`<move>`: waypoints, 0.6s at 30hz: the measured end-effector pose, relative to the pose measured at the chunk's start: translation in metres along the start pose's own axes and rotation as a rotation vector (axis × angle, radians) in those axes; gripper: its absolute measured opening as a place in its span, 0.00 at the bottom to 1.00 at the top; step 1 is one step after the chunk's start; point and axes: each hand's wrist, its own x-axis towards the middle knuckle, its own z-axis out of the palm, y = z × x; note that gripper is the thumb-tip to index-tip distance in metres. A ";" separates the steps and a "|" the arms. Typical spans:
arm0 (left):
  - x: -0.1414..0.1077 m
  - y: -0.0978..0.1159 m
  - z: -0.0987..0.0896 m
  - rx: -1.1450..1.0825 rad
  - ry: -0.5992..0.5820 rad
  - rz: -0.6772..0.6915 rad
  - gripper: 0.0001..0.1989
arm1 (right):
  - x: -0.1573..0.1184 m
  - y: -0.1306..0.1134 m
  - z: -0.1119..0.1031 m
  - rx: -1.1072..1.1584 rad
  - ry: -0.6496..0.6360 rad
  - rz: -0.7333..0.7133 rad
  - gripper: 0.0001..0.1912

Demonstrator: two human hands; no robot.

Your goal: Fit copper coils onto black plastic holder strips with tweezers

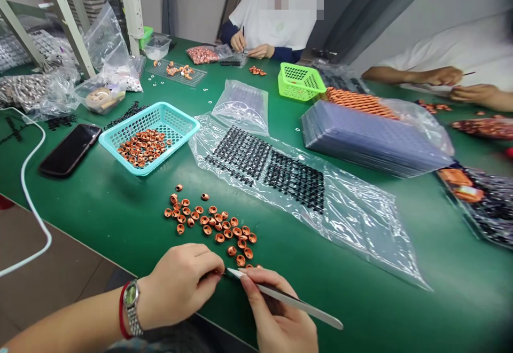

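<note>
My right hand (282,310) grips a pair of metal tweezers (304,306), their tip pointing left at my left hand. Fingers pinched, my left hand (186,283) is closed close to that tip; what it holds is too small and hidden to name. Just beyond both hands lies a loose spread of small copper-coloured cup-shaped parts (219,238). Farther off, rows of small black parts (272,169) rest on a clear plastic bag (360,225). To the left, a light blue basket (186,128) contains more of the copper-coloured cups.
A phone (71,150) and a white cable (24,182) are at the left. Stacked clear plastic sheets (372,144) and a green basket (298,88) stand at the right. Two co-workers sit across the table, one in a white shirt (276,16). A tray of black parts (492,203) is far right.
</note>
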 end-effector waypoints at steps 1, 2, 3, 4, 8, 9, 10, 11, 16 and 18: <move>0.000 0.000 0.000 -0.005 0.006 -0.005 0.07 | 0.000 0.000 0.000 0.022 -0.011 0.002 0.07; 0.000 0.000 -0.001 -0.008 0.009 -0.010 0.06 | 0.001 0.001 0.000 0.046 -0.021 0.009 0.06; 0.000 -0.001 -0.001 -0.010 0.009 -0.017 0.06 | 0.001 0.001 0.000 0.070 -0.020 0.022 0.06; 0.000 -0.001 -0.001 -0.017 0.010 -0.026 0.06 | 0.001 0.000 0.000 0.085 -0.013 0.041 0.07; -0.002 0.000 -0.001 -0.147 0.063 -0.067 0.10 | 0.001 -0.002 0.000 0.126 0.053 0.069 0.06; -0.002 0.002 -0.001 -0.200 0.084 -0.072 0.11 | 0.001 -0.002 0.000 0.141 0.059 0.047 0.06; -0.002 0.003 -0.001 -0.252 0.097 -0.082 0.12 | -0.001 -0.001 0.001 0.163 0.065 0.021 0.05; -0.002 0.005 -0.002 -0.304 0.101 -0.104 0.12 | -0.002 0.001 0.002 0.193 0.088 -0.010 0.04; -0.002 0.012 0.001 -0.629 0.046 -0.371 0.07 | -0.014 0.013 0.005 0.420 0.284 -0.214 0.04; -0.002 0.013 0.005 -0.808 0.032 -0.447 0.10 | -0.018 0.014 0.006 0.453 0.287 -0.265 0.05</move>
